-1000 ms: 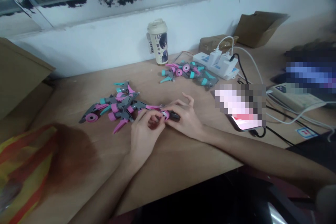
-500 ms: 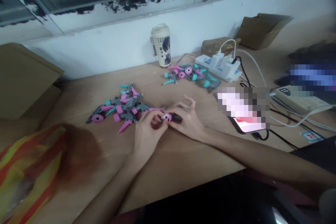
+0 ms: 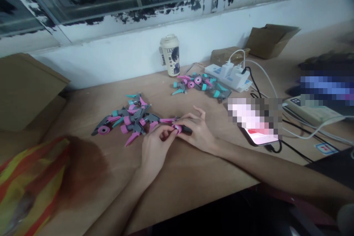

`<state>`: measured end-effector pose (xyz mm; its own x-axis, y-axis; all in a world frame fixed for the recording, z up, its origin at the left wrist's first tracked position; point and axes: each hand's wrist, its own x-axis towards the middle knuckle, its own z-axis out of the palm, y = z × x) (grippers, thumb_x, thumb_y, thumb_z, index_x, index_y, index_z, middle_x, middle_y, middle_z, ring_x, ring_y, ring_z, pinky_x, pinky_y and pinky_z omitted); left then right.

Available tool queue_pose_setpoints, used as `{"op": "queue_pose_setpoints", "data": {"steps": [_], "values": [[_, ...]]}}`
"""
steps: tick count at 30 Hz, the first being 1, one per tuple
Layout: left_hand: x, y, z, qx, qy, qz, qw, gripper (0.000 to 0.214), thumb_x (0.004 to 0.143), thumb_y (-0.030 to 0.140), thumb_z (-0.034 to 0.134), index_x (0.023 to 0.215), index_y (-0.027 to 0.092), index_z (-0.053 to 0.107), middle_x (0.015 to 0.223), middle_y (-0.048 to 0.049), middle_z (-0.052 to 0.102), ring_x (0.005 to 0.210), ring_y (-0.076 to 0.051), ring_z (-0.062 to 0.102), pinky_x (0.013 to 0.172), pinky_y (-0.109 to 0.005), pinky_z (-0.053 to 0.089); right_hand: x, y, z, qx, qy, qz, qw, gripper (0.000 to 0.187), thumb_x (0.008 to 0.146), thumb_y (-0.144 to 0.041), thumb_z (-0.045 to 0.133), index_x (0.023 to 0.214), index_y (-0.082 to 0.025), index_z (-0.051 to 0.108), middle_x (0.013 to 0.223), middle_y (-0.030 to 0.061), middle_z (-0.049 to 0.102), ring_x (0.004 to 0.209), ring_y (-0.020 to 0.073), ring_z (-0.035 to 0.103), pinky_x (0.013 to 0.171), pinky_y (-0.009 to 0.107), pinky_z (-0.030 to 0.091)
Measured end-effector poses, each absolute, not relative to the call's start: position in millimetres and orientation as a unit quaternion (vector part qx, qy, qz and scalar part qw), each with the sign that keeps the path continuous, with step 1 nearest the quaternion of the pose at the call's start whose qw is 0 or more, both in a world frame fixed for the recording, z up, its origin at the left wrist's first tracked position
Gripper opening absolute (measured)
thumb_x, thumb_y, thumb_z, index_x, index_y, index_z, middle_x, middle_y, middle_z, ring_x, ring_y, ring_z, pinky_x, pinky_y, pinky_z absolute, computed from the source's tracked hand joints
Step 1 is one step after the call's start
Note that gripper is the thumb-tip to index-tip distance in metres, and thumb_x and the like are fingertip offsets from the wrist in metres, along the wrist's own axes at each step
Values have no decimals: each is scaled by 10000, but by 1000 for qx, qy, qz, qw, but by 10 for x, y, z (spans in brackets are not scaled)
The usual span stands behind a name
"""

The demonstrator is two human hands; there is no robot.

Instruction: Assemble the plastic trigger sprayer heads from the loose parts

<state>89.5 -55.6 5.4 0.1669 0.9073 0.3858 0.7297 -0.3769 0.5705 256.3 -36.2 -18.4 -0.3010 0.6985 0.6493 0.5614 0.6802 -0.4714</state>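
Note:
A grey trigger spray head (image 3: pixel 186 129) with a pink collar is held low over the table between my hands. My right hand (image 3: pixel 200 134) is closed around its body, index finger raised. My left hand (image 3: pixel 156 146) pinches at the open end of the pink collar, thumb and fingertips touching it. Whether a small part sits between those fingertips is hidden. Just left of my hands lies a loose pile of spray heads (image 3: pixel 135 116), grey with pink or teal triggers and collars. A second pile of spray heads (image 3: pixel 197 84) lies farther back.
A lidded coffee cup (image 3: pixel 170 57) stands by the wall. At right are a white power strip (image 3: pixel 229 77) with plugs and cables, and a phone (image 3: pixel 260 134). Cardboard boxes (image 3: pixel 27 88) stand at left and back right. A red and yellow striped bag (image 3: pixel 33 184) lies front left.
My left fingertips have closed in on the pink collar and now cover more of its opening. The whole view has shifted a little upward; the piles stay put.

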Motion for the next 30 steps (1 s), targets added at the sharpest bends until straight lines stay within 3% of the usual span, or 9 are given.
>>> {"op": "queue_pose_setpoints", "data": {"steps": [17,30], "values": [[940,-589,20,727,582,334,149,78,771,268,602,777,193,627,620,40,538,576,-108,498,555,-221,371,2560,-340,-240,-341,-821,26,457,200,814,-206,589,1013,-229,594,855,-16,704,884,159,609,1021,420,173],[761,-496,67,854,381,354,-19,95,867,201,542,873,185,635,816,-12,597,749,-113,587,665,-227,475,2568,-348,-157,-366,-802,86,465,189,803,-376,616,903,-217,619,821,-10,702,803,146,616,1011,401,227]]}}
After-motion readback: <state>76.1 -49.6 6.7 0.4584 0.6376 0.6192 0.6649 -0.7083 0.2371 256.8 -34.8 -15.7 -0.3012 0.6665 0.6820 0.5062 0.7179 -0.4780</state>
